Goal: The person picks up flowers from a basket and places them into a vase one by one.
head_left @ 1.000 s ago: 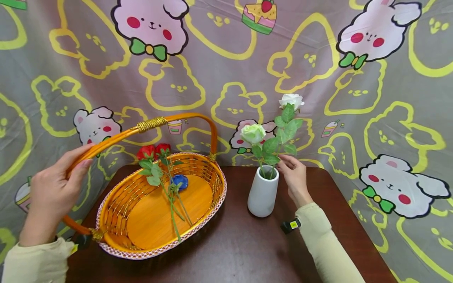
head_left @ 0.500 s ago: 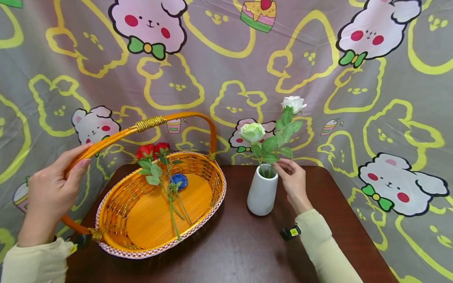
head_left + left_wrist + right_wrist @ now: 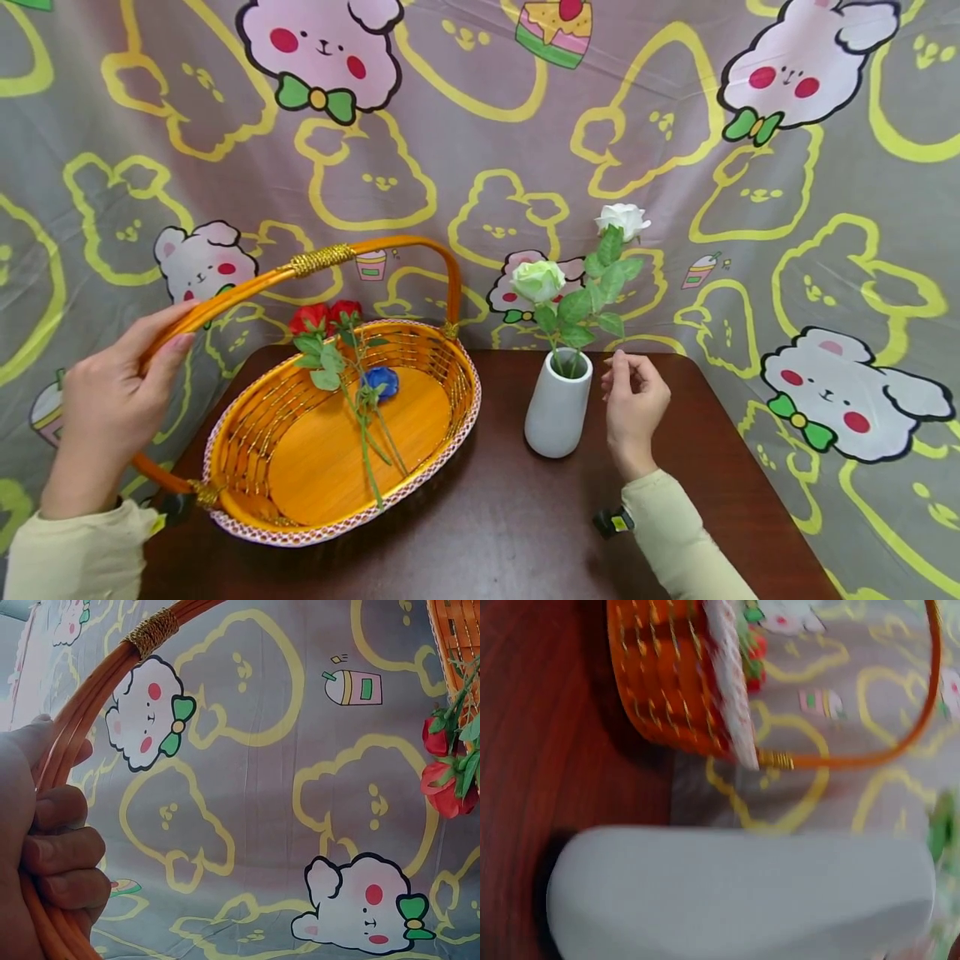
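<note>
My left hand [image 3: 116,400] grips the arched orange handle [image 3: 255,287] of a woven basket [image 3: 300,535]. In the left wrist view, its fingers [image 3: 67,847] curl round that handle. Inside the basket lie two red roses [image 3: 309,322] and a blue rose [image 3: 381,383], their stems crossing. A white vase [image 3: 557,412] stands upright on the table, holding a pale green rose [image 3: 537,282] and a white rose [image 3: 622,221]. Just right of the vase, apart from it, my right hand [image 3: 636,412] hangs with loosely bent fingers and nothing in them.
The dark wooden table [image 3: 480,533] carries both basket and vase. A patterned cloth [image 3: 480,133] with rabbit drawings hangs behind and along the sides. Between basket and vase there is a strip of bare tabletop.
My right hand has let go of the white rose's stem and drawn back to the right of the vase. The left hand still holds the handle; the basket has stayed put.
</note>
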Demonstrator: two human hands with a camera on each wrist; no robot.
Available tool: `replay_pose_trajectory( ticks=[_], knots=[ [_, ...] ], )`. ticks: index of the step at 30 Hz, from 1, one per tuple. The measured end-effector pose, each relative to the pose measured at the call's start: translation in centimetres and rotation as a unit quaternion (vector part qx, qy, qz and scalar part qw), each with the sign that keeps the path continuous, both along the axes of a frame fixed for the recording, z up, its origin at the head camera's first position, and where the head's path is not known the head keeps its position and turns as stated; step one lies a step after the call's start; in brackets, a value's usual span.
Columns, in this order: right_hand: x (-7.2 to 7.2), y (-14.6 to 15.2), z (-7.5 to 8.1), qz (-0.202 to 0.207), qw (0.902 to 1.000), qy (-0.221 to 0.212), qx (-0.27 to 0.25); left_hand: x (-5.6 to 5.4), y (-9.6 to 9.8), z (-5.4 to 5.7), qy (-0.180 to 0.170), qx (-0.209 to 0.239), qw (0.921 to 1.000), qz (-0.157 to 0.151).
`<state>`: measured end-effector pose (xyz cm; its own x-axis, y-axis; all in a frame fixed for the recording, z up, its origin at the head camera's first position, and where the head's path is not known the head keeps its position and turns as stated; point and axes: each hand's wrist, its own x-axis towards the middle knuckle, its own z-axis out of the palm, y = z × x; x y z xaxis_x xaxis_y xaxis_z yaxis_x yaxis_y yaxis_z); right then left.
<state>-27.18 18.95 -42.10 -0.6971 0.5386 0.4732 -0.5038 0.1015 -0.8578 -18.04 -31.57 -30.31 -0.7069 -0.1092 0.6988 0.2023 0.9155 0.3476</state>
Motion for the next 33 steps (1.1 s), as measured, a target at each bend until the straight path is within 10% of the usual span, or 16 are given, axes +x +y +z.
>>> replay_pose_trajectory(
  ticks=[3,7,11,16,25,33],
  knots=[
    [1.2,-2.1,-0.2,0.019,0.9957,0.051,0.074,-0.1,0.1,0.0,0.003,0.000,1.0000,-0.003],
    [2.2,-5.7,-0.1,0.151,0.9716,0.046,0.176,-0.2,0.1,0.2,0.000,0.003,1.0000,-0.004],
    [1.1,-9.7,0.5,0.315,0.9221,-0.086,0.207,-0.2,0.0,0.3,0.000,0.001,1.0000,-0.004],
    [-2.3,-14.0,1.1,0.427,0.8552,-0.235,0.178,-0.3,0.1,0.2,-0.005,-0.001,1.0000,0.001],
    [-5.9,-20.6,1.3,0.480,0.7896,-0.352,0.148,-0.4,0.4,0.3,-0.011,0.004,0.9999,0.004],
    [-7.1,-24.0,-0.2,0.495,0.7580,-0.397,0.150,0.2,0.1,0.2,-0.018,0.008,0.9998,0.010]
  ],
)
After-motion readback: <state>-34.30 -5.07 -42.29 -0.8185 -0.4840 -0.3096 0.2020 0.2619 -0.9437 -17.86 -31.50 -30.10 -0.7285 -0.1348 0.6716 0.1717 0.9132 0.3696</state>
